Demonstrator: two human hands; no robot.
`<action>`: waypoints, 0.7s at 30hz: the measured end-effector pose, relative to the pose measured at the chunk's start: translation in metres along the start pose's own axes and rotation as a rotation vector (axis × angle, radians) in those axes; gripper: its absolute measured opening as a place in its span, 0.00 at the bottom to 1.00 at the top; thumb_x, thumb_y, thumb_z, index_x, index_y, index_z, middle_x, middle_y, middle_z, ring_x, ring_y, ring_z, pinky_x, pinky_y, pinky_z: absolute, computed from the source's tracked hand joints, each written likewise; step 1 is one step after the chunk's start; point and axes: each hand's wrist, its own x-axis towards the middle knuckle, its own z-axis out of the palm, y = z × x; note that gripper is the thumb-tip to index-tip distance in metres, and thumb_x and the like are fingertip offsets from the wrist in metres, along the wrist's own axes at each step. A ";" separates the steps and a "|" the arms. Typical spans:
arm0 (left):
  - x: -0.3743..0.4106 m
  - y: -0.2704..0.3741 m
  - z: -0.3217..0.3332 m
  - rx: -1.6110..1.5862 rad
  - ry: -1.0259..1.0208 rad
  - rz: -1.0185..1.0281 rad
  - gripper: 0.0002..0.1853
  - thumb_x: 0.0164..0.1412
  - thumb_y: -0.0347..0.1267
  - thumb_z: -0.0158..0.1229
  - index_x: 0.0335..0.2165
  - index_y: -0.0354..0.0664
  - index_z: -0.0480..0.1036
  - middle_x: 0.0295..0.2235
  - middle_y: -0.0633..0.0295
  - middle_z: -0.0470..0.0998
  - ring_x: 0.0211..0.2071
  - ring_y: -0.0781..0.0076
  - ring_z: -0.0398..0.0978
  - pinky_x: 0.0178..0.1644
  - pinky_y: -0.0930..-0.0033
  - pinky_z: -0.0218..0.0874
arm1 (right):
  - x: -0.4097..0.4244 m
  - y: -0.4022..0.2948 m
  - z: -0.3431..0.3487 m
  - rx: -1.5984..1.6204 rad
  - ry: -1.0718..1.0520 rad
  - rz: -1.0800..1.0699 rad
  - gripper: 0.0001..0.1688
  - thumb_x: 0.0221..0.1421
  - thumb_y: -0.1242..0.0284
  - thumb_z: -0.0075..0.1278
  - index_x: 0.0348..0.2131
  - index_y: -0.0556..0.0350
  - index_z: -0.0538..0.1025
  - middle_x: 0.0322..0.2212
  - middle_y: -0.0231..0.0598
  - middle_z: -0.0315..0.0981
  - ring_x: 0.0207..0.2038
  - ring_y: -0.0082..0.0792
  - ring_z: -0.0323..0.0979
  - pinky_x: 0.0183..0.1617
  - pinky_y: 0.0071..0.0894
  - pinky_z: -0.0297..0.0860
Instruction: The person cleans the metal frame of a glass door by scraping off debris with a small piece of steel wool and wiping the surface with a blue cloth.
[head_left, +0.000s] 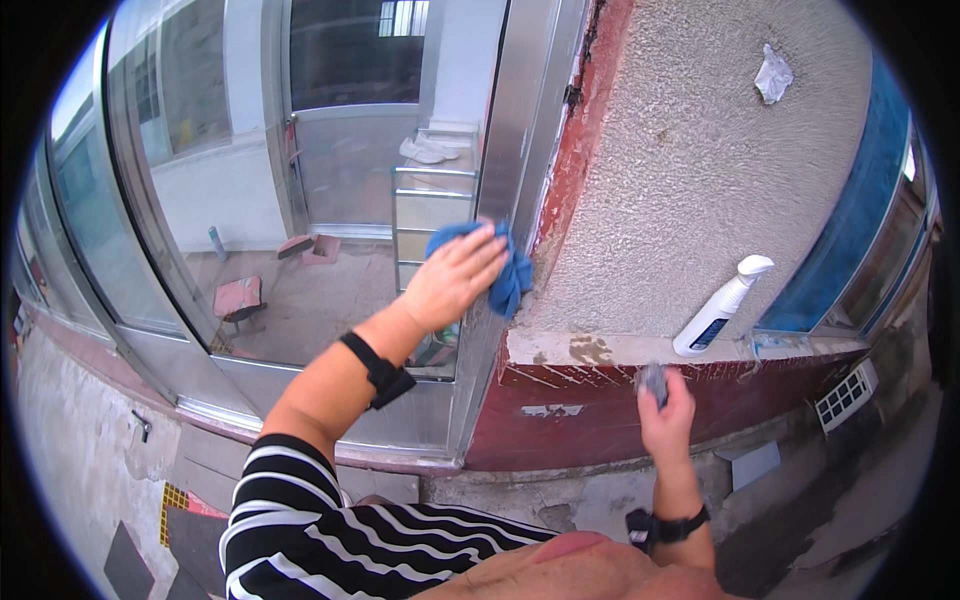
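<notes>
My left hand (457, 274) lies over a crumpled blue cloth (514, 281) and presses it to the window pane beside the metal frame (504, 161). Held out lower on the right, my right hand (667, 424) grips a small grey object (654, 384). Motion blurs that object, and I cannot tell what it is. It shows in front of the red wall (585, 431), below a pale ledge (551, 349). A white spray bottle (720, 307) stands on the ledge, above and to the right of my right hand.
A crumpled white paper scrap (773, 73) is on the rough plaster wall (675, 187). Through the glass I see a small stool (238, 297), a dustpan (322, 249), and white shoes (427, 148) on a rack (435, 182). A white grille (846, 396) stands low at right.
</notes>
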 end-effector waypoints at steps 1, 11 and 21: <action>-0.025 0.007 0.006 -0.057 -0.045 0.009 0.25 0.51 0.27 0.55 0.51 0.33 0.74 0.55 0.49 0.74 0.60 0.46 0.69 0.61 0.52 0.64 | 0.035 -0.028 0.007 -0.005 0.000 -0.079 0.11 0.56 0.76 0.55 0.39 0.63 0.75 0.27 0.42 0.77 0.29 0.26 0.73 0.36 0.30 0.71; -0.161 0.071 -0.038 -0.505 -0.028 -0.506 0.24 0.51 0.18 0.54 0.49 0.34 0.75 0.51 0.47 0.76 0.55 0.41 0.71 0.61 0.51 0.64 | 0.348 -0.294 0.093 -0.612 0.575 -0.861 0.05 0.54 0.71 0.51 0.30 0.52 0.77 0.29 0.48 0.79 0.38 0.53 0.77 0.41 0.51 0.73; -0.217 0.061 -0.054 -0.584 0.037 -0.755 0.25 0.51 0.14 0.51 0.49 0.36 0.76 0.50 0.48 0.77 0.53 0.41 0.72 0.61 0.50 0.62 | 0.384 -0.281 0.108 -0.929 0.658 -0.760 0.10 0.51 0.74 0.48 0.30 0.51 0.81 0.29 0.50 0.80 0.35 0.52 0.80 0.40 0.50 0.76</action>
